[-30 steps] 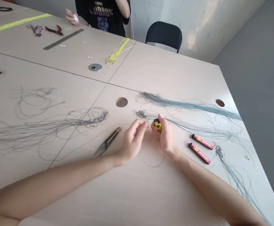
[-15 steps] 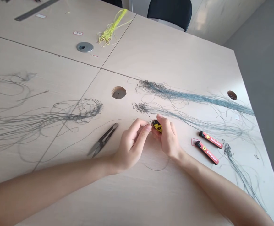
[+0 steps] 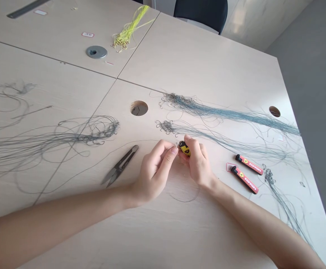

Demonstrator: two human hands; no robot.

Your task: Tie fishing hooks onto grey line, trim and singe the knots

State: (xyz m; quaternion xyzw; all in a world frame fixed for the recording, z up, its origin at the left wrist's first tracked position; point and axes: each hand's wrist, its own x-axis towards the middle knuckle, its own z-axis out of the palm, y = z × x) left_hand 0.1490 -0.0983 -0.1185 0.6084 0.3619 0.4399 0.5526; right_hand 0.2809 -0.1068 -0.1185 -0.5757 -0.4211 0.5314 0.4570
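My left hand (image 3: 155,172) is closed in a pinch, thumb against forefinger. It grips a thin fishing line (image 3: 126,143) that loops away left across the table; a tiny metallic bit shows at the fingertips, too small to make out. Close beside it, my right hand (image 3: 200,162) is wrapped round a small yellow-and-black tool (image 3: 184,148), whose dark tip faces the left fingertips. The right fingers hide most of this tool. Below the hands hangs a faint curve of line (image 3: 184,201). Thread snips (image 3: 120,165) lie left of my left hand.
Bundles of hooked fishing lines lie beyond my hands (image 3: 221,112), (image 3: 167,127), at left (image 3: 90,136) and at right (image 3: 283,201). Two red-and-black sticks (image 3: 248,164) lie right. Farther off are a yellow line bundle (image 3: 129,31), a grey grommet (image 3: 96,52) and a table hole (image 3: 139,108).
The whole view has shifted slightly, so things appear a little farther left and up. Both hands keep the same grip and nearly the same pose.
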